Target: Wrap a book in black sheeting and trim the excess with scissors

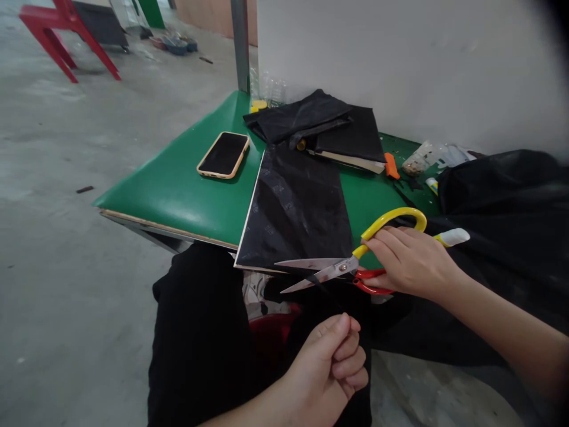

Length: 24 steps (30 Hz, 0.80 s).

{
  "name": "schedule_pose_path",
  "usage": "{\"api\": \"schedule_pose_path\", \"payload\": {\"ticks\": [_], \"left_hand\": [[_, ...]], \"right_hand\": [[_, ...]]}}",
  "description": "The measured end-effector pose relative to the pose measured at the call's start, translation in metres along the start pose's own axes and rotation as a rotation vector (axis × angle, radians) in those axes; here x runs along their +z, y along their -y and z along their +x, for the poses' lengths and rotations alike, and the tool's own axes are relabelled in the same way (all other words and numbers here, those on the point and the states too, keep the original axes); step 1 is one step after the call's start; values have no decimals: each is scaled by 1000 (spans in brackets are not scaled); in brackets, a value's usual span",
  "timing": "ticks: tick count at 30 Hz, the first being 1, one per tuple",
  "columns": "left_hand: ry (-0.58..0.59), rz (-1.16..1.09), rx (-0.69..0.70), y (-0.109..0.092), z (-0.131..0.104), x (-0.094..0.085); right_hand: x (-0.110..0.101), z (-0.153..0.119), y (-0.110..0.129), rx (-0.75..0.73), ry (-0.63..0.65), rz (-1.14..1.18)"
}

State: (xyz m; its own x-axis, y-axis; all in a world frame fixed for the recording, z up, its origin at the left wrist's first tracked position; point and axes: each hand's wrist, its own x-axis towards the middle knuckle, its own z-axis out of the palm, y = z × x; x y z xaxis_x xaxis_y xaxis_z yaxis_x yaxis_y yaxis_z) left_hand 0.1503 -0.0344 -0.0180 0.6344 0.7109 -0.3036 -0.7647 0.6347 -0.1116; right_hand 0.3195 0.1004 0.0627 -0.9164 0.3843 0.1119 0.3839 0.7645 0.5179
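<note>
Right hand (411,261) grips scissors (343,267), blades reaching left to the black-covered board (297,207). Left hand (335,362), nearer, is closed on a thin strip (328,289). Beyond the right hand: orange piece (392,166), black stack (311,115) (crowding the board's far end); black cloth (511,184) rightward.

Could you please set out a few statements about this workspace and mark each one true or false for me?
1. The right hand grips the scissors. True.
2. The scissors are fully closed. False: they are partly open.
3. The phone lies on the green tabletop. True.
4. The left hand is spread flat. False: its fingers are curled in.
5. The scissors have one yellow handle and one red. True.
6. The chair at upper left is blue. False: it is red.
</note>
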Motion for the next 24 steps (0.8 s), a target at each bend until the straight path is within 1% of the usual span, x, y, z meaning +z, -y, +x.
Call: {"api": "schedule_pose_path", "payload": {"ticks": [4, 10, 17, 24], "left_hand": [[-1, -7, -3, 0, 0, 0], [-5, -13, 0, 1, -1, -1], [-10, 18, -14, 0, -2, -1], [-22, 78, -18, 0, -3, 1]], "right_hand": [[1, 0, 1, -24, -54, -22], [-1, -1, 3, -26, -47, -20], [2, -4, 3, -43, -99, 8], [0, -10, 5, -35, -132, 32]]}}
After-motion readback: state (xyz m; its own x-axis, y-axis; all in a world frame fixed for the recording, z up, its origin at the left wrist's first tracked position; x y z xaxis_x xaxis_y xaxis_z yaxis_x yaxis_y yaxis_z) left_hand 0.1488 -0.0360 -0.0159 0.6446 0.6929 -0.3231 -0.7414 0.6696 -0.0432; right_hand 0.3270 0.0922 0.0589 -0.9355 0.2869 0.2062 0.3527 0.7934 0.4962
